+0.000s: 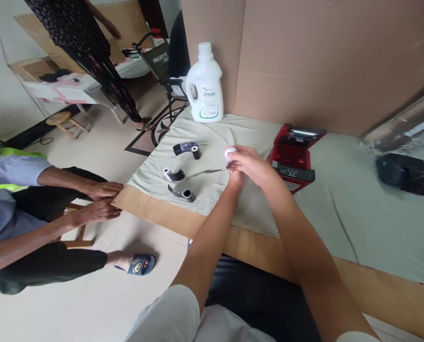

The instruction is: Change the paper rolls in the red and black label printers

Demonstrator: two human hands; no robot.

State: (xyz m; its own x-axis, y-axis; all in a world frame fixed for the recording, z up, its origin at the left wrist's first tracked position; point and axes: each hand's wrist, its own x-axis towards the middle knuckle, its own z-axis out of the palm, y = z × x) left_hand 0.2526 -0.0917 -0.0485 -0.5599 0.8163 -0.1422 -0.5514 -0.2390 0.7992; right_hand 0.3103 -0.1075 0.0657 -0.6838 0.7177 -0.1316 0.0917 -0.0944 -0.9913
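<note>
Over the cloth-covered table, my right hand closes its fingers on a small white roll, which looks like a paper roll. My left hand is close against it, just below; its fingers are mostly hidden behind the right hand. To the left lie three partly unwound black-and-white rolls: a far one, a middle one and a near one. Right of my hands stands a red and black printer with its lid raised.
A white jug stands at the table's back edge, before a cardboard panel. A black device lies far right. A seated person's hands rest at the table's left corner. Another person stands behind, near a folding chair.
</note>
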